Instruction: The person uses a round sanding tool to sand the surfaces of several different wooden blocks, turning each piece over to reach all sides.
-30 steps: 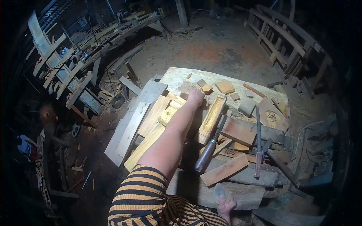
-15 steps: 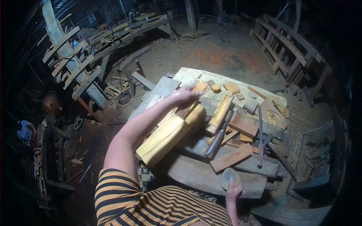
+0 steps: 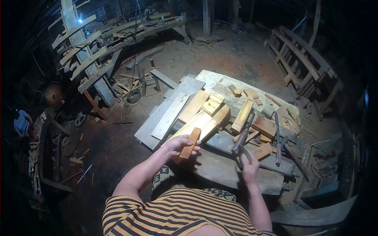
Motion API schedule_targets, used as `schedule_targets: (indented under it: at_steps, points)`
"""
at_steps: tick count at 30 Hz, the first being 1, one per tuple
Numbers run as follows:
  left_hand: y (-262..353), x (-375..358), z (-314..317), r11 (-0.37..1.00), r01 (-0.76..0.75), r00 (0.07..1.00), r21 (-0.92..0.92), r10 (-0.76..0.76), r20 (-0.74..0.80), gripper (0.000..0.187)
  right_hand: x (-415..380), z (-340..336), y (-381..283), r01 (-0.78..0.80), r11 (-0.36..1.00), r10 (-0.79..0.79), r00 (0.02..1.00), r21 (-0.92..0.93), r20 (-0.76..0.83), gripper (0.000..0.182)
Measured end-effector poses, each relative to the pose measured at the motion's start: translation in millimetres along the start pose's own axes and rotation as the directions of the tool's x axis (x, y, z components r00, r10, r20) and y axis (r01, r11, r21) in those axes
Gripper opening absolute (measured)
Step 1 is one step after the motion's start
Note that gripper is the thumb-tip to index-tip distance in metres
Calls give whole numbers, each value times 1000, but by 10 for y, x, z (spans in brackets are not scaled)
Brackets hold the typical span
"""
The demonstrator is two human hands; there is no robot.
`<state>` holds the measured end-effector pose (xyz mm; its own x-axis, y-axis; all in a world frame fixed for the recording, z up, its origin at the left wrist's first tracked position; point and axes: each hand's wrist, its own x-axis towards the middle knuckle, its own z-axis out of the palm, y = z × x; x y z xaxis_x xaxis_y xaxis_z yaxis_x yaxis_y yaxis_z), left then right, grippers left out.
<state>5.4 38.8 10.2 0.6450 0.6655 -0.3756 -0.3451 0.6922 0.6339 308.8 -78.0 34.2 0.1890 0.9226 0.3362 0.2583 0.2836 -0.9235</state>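
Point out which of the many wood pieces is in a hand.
The short reddish-brown block, gripped in the left hand; the other pieces lie on the workbench.

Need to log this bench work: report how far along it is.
Done, apparently: a small wood block is picked out and held in the left hand, clear of the pile of wood pieces on the bench. In hand: the right hand grips a thin curved tool; its working end is unclear. Left: the block shows no cuts or shaping; the chisel lies unused.

No readable text shows; a drawn mark on a flat wood piece (image 3: 290, 121) is too small to read.
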Motion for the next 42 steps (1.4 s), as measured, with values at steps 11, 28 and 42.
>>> schedule_targets:
  at_steps: [11, 28, 42]
  points:
    - [-140, 268, -275, 993, -32, 998, -109, 39, 56, 48, 974, 1443, 445, 570, 738, -378, 793, -362, 479, 41]
    - [-475, -358, -228, 562, -485, 729, 670, 683, -45, 62, 966, 1623, 415, 461, 724, -243, 867, -513, 436, 29]
    - [-623, -185, -297, 341, -518, 468, 784, 880, -74, 42, 232, 1867, -213, 615, 771, -400, 671, -166, 625, 35]
